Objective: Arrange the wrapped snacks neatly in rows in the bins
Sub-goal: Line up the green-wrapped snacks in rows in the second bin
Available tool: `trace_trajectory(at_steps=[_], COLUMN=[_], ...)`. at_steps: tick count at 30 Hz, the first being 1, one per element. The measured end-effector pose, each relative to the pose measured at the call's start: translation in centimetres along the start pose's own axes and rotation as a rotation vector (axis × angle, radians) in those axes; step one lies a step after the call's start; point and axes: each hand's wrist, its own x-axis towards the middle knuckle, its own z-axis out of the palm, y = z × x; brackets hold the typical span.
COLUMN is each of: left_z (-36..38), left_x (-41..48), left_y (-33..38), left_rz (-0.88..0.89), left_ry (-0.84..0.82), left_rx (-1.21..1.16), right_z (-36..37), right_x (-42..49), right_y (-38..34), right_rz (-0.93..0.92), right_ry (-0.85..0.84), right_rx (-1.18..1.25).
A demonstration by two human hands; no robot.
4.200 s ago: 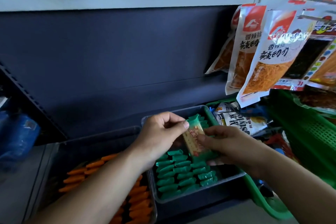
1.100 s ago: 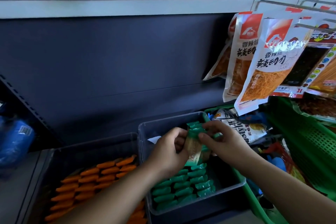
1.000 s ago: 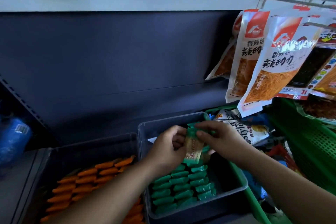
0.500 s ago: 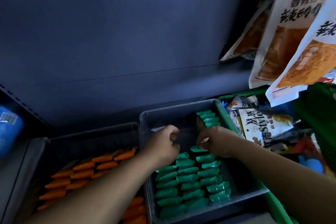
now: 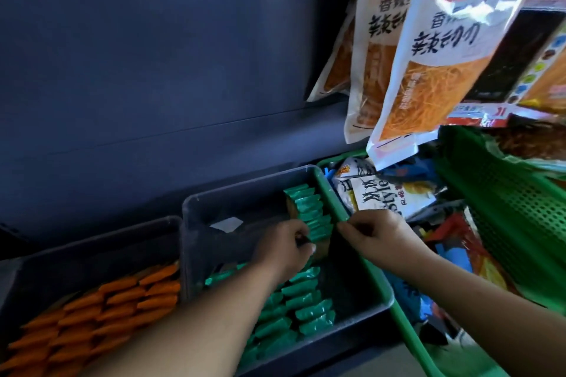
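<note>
Pinching at the near end of the upright stack of green-wrapped snacks, the left hand has its fingers curled closed against the last packs, though whether they actually clamp one or only press it cannot be told. The right hand rests just beside it, its fingers closed over the green rim where the grey bin meets the green basket, apparently steadying the row from that side.

That stack stands on edge along the bin's right wall at the back, while more green packs lie in flat overlapping rows toward the front, partly hidden by the left forearm. The bin's far left portion is bare apart from a pale scrap.

The main risk is probably the upright stack toppling: with open space to its left, letting go unevenly could let the packs fan over like dominoes. The slippery wrappers may also slide out of line. A forearm dragged back could ruffle the flat rows beneath it, or those of the orange snacks in the neighbouring bin. Hanging pouches overhead sit close to the head and could be knocked.
</note>
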Motion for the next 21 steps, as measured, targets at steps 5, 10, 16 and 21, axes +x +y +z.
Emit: trace_trajectory(at_steps=[5,10,16,21], left_z=[2.4,2.2,-3.2,-7.8], left_x=[1.7,2.4,-0.4,-5.7], left_y=[1.0,2.1,2.9,5.2], left_rz=[-0.029,-0.02,0.073,0.118], left_ry=[0.085,0.137,0.29,0.225], left_rx=[0.025,0.059,-0.022,-0.227], right_z=[-0.5,-0.9,-3.1,-5.2], right_x=[-0.7,-1.3,-3.2,-6.1], right_y=[1.9,1.8,-0.9,-6.1], right_rz=[0.094,0.085,0.104,0.149], right_ry=[0.03,-0.025,-0.107,-0.045], right_rx=[0.179,0.18,0.12,0.297])
